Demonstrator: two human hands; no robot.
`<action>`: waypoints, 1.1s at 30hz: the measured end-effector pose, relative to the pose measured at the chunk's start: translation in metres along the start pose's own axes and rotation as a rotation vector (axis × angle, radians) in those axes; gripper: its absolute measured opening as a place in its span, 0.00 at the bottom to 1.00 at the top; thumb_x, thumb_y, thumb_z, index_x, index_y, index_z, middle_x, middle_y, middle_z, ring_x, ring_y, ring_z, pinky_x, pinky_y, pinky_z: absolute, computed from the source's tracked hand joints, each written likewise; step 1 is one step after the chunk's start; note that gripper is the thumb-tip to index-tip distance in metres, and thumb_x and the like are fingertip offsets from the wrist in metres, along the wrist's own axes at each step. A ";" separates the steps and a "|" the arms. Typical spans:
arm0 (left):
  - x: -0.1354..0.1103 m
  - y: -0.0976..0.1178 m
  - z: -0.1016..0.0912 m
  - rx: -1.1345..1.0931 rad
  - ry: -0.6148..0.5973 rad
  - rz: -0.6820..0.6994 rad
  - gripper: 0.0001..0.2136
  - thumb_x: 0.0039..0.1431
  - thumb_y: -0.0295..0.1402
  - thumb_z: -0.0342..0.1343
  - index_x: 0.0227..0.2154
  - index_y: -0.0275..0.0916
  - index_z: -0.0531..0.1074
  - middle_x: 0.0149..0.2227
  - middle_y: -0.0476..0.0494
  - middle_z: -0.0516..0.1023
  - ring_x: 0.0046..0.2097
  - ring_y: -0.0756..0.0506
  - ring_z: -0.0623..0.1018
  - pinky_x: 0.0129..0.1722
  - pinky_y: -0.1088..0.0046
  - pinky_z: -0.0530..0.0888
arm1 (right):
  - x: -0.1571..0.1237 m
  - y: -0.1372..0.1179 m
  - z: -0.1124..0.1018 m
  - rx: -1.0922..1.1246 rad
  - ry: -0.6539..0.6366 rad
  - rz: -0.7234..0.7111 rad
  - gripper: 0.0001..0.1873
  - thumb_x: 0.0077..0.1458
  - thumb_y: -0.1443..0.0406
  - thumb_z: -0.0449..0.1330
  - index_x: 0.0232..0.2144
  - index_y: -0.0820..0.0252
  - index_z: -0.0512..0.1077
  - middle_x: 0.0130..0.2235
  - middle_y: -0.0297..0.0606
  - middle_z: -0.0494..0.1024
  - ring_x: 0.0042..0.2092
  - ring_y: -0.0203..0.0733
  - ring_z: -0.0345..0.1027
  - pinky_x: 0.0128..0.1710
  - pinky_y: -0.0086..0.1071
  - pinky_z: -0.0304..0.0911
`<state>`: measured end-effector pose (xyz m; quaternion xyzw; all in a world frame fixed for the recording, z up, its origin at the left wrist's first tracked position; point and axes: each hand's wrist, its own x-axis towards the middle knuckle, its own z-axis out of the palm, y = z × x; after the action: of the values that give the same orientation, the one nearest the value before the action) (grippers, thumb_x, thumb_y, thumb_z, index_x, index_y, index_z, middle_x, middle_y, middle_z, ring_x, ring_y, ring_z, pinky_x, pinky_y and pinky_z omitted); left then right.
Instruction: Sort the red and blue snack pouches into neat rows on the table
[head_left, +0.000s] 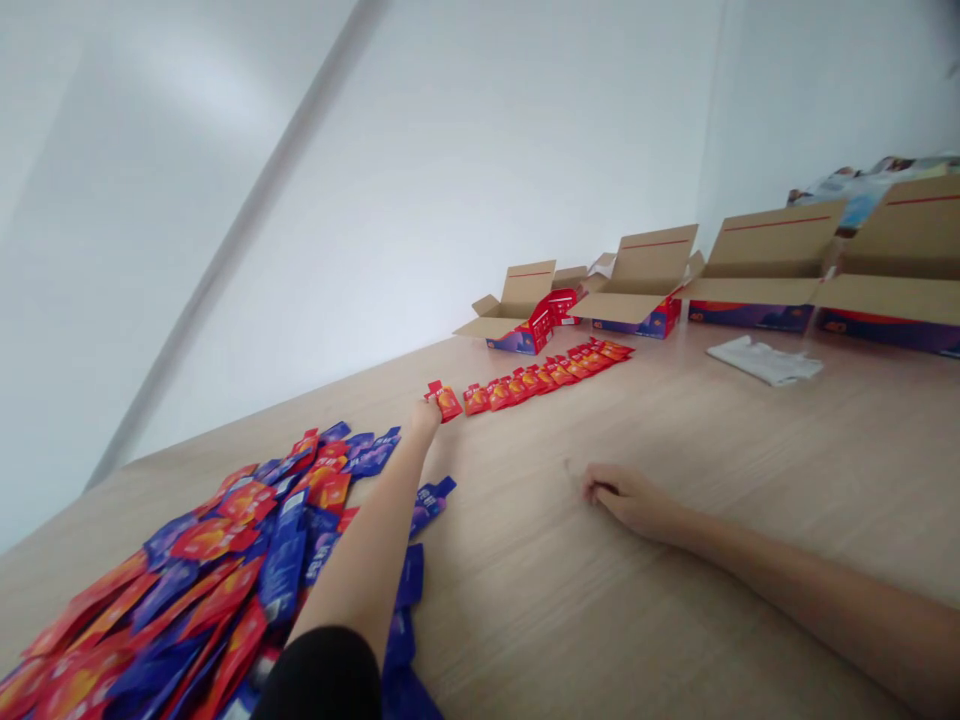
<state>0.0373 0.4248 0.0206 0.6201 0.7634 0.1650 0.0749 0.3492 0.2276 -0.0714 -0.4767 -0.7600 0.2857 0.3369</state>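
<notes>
My left hand [424, 415] reaches far forward over the wooden table [675, 520] and pinches a red sachet [444, 400] at the near end of a row of red sachets [551, 373]. The row runs away toward the open boxes. My right hand [626, 496] rests on the table with its fingers curled under, and nothing shows in it. A big heap of red and purple sachets [217, 570] lies at the left, under and beside my left arm.
Several open cardboard boxes [645, 285] with red and purple sides stand along the far edge by the white wall. A folded white plastic bag [765, 360] lies in front of them at the right. Loose purple sachets [431, 500] lie near my left forearm.
</notes>
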 end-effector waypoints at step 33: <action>0.018 0.012 0.010 0.232 -0.036 0.201 0.17 0.64 0.39 0.56 0.53 0.38 0.68 0.53 0.39 0.71 0.50 0.41 0.75 0.48 0.57 0.75 | -0.028 0.014 -0.016 -0.111 -0.132 -0.168 0.09 0.56 0.70 0.49 0.32 0.51 0.68 0.35 0.39 0.73 0.39 0.46 0.68 0.41 0.40 0.65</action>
<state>0.0476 0.4458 0.0167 0.7006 0.7100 0.0711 -0.0004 0.3786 0.2088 -0.0787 -0.4094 -0.8325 0.2448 0.2819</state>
